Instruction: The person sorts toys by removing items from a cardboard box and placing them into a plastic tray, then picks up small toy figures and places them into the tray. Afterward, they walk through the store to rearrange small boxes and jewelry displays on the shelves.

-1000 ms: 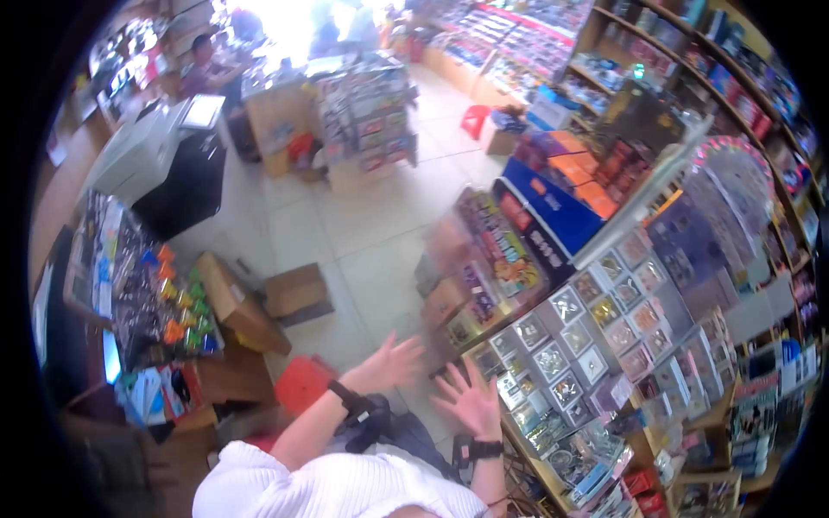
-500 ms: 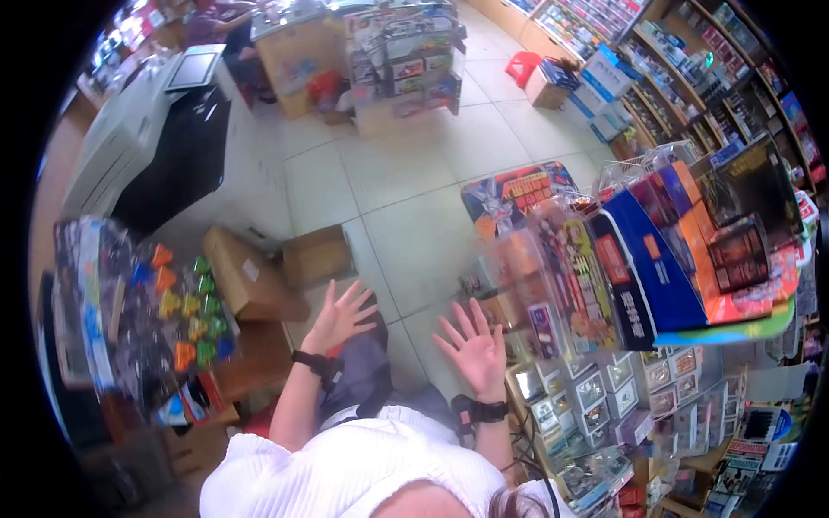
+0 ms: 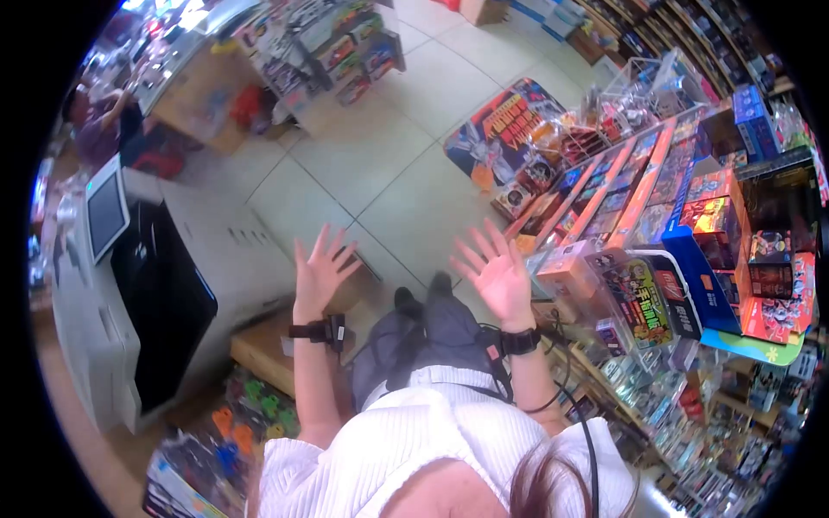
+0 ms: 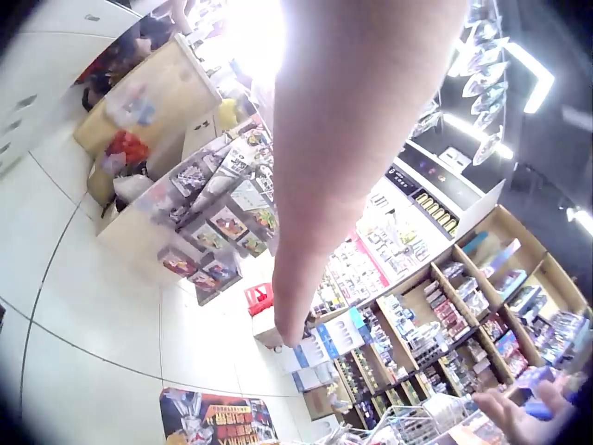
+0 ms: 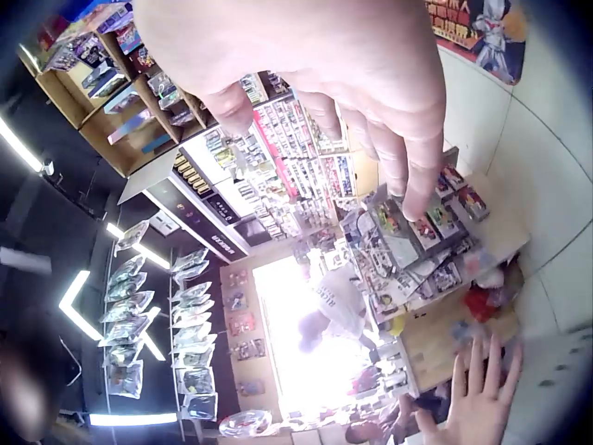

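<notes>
Both hands are held up in front of the body with spread fingers and nothing in them. The left hand [image 3: 321, 274] is raised over the floor, between a white printer [image 3: 95, 337] with a black panel and the person's legs. My right hand [image 3: 503, 281] is raised nearer the display of boxed goods [image 3: 635, 186], its palm showing. Black straps with small cameras circle both wrists. In the right wrist view, the right hand [image 5: 343, 65] spans the top with fingers hanging down, and the left hand [image 5: 480, 394] shows spread at the lower right.
Tiled floor [image 3: 389, 186] runs ahead, with a colourful printed mat [image 3: 501, 129] on it. A rack of packaged toys [image 3: 319, 52] stands at the far side. A seated person [image 3: 99, 129] is at the upper left. Below the left arm are orange and green toys [image 3: 259, 406].
The head view has swung so the printer sits lower and larger at left and the boxed display lies beside the right hand. Both hands stay raised with fingers spread; the left now points more upright.
</notes>
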Motion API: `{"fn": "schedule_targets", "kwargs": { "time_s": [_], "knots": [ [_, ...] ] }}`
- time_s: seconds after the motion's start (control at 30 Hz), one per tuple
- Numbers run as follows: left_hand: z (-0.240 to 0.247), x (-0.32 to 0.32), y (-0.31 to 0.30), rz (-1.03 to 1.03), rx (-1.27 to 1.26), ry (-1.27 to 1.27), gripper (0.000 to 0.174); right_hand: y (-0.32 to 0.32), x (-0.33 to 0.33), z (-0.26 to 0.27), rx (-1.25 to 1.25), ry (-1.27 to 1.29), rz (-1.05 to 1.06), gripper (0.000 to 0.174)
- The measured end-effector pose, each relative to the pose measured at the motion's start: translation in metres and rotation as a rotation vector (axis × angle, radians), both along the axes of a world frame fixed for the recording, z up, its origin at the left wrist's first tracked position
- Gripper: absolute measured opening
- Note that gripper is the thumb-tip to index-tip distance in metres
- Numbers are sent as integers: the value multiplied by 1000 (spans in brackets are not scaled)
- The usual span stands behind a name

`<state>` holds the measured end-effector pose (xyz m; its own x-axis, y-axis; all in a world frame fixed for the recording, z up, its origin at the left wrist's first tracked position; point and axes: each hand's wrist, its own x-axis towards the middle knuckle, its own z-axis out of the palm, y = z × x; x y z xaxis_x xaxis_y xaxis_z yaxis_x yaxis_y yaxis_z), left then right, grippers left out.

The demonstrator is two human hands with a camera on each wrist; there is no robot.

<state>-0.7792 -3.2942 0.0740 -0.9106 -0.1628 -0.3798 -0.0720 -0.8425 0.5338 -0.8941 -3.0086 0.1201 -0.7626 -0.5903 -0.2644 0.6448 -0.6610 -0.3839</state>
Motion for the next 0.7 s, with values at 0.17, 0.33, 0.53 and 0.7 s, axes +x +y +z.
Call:
{"fn": "schedule_targets", "kwargs": {
  "time_s": [0.17, 0.33, 0.53, 0.7],
  "knots": [
    [-15, -67, -23, -84, 22, -23, 71, -8, -53, -49, 129, -14, -122, 58],
    [7, -172, -57, -266, -199, -66, 72, -2, -118, -98, 199, -200, -493, 50],
    [24, -309, -93, -455, -227, -50, 73, 29, -157, -111, 213, -387, -922, 40],
    [21, -426, -62, -701, -254, -14, 74, 42, -170, -100, 238, -375, -1198, 36]
  ]
}}
